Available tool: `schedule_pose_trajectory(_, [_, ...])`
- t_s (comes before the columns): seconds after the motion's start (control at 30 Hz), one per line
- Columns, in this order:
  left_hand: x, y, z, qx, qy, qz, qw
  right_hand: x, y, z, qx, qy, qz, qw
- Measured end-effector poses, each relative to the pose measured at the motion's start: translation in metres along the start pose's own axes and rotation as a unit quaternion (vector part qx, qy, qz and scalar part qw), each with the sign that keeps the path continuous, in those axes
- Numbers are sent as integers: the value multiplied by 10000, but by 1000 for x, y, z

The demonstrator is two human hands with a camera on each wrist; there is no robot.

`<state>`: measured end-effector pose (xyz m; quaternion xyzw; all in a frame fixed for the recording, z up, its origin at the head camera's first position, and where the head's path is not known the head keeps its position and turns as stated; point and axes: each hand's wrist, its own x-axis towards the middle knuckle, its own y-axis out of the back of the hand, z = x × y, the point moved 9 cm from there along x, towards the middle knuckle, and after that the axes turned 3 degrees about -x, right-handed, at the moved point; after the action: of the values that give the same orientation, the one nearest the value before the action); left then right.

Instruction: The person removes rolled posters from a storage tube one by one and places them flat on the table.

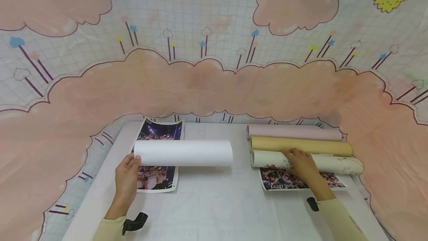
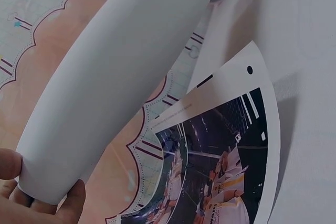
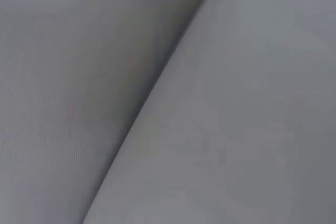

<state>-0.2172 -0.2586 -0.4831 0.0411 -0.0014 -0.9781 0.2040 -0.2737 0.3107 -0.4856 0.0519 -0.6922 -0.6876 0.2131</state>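
My left hand (image 1: 127,179) grips the left end of a white paper roll (image 1: 184,153), thumb on the near side. In the left wrist view, the fingers (image 2: 73,203) curl around the rim of this roll, which is raised above a curling photo poster (image 2: 220,156). On the right, my right hand (image 1: 302,166) grips a cream wallpaper roll (image 1: 334,164) with a faint dark pattern from above, fingertips over its far side. That roll lies across another photo poster (image 1: 284,181). Only blurred grey surfaces fill the right wrist view; the hand is hidden there.
Behind the cream roll lie a yellow roll (image 1: 301,146) and a pale pink roll (image 1: 294,132), side by side. The white table (image 1: 220,211) meets a patterned cloth backdrop (image 1: 217,88) at its back edge. Each wrist carries a black mount (image 1: 135,223).
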Motion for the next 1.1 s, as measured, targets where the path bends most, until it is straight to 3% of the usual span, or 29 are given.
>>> schedule_pose_trajectory(0.3, [0,-3,-1,-182,39,-47,9998,5,-2,3,183,-218,-35,9996])
schedule_pose_trajectory(0.57, [0,-3,-6,-74,114,-148,9998,3,-1,11,277,-738,25,9969])
schedule_pose_trajectory(0.93, [1,-3,-12,18,302,-99,9995,3,5,7,106,-569,331,9978])
schedule_pose_trajectory(1.1, [1,-4,-13,39,321,-142,9994,2,6,11,190,-711,500,9960])
